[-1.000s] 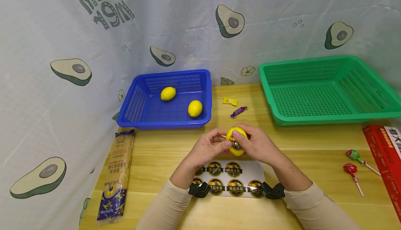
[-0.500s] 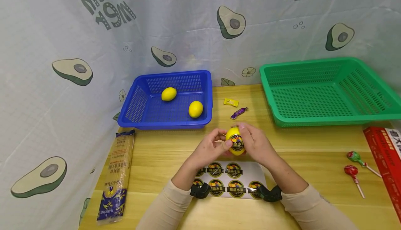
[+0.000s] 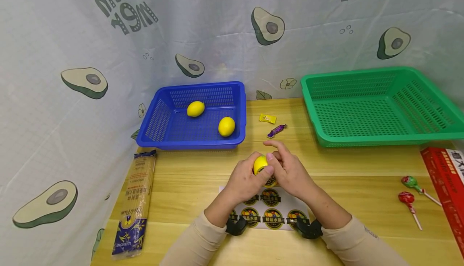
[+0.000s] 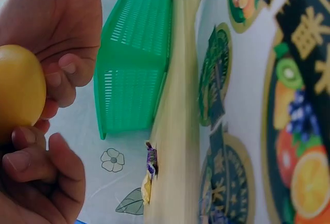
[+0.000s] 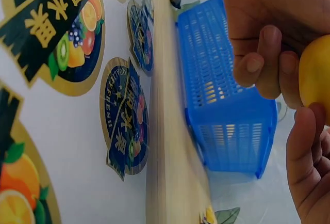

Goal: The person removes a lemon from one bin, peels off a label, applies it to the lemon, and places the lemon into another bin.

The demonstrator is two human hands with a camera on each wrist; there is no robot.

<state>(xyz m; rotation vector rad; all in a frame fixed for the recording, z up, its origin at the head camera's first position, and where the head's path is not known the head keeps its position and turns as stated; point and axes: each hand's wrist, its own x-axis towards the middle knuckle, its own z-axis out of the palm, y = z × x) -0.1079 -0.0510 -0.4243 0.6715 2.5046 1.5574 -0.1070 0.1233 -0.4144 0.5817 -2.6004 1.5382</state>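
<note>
A yellow lemon [image 3: 259, 163] is between my two hands, above the sheet of round fruit stickers [image 3: 262, 223]. One dark sticker shows partly on its near side. My left hand [image 3: 244, 182] grips the lemon, its thumb laid across the front. My right hand [image 3: 290, 173] has its thumb on the lemon's upper right, the index finger stretched out beyond it and other fingers curled. From the right wrist, the lemon [image 5: 318, 77] shows curled left fingers against it and a right fingertip at its lower side. Much of the sticker is hidden by the thumbs.
Behind stands a blue basket [image 3: 188, 143] with two lemons. A green basket [image 3: 362, 140] is at back right. Two wrapped candies [image 3: 277, 130] lie between them. A spaghetti packet [image 3: 134, 205] is at left; lollipops [image 3: 407, 197] and a red box [image 3: 444, 185] are at right.
The lemon has been turned and shifted slightly left and down, so its sticker is less visible. My left hand has closed further around it; the right index finger has lifted away.
</note>
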